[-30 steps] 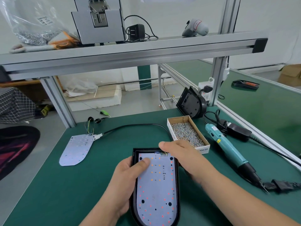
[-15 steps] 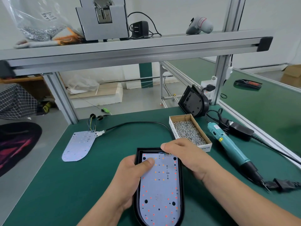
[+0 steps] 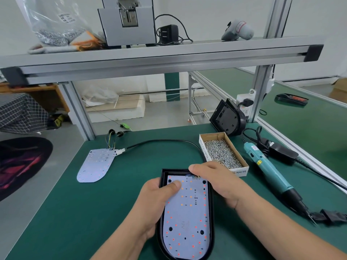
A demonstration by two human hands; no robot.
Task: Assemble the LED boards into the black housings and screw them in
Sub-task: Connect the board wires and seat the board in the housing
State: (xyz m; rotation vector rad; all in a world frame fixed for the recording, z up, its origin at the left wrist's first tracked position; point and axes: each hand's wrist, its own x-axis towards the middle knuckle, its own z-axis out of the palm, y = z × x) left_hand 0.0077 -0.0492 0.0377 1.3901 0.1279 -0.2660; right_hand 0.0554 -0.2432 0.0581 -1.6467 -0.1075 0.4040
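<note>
— Where do we have the LED board (image 3: 187, 218)?
— It lies flat inside the black housing (image 3: 211, 222), between our two hands, on the green mat (image 3: 93, 212).
— What is our left hand (image 3: 155, 201) doing?
— It grips the housing's left edge, and the thumb presses down on the board's top left corner.
— And our right hand (image 3: 217, 182)?
— It lies over the housing's top right corner, with the index finger stretched along the board's top edge by the wire pads. We cannot tell whether its other fingers grasp the rim or only rest there.
— What else do we see?
— Just beyond the right hand stands the box of screws (image 3: 203, 152). To that hand's right lies the electric screwdriver (image 3: 268, 171), untouched. A second LED board (image 3: 95, 166) with wires lies well beyond the left hand, to its left. A second housing (image 3: 227, 119) leans past the box.
</note>
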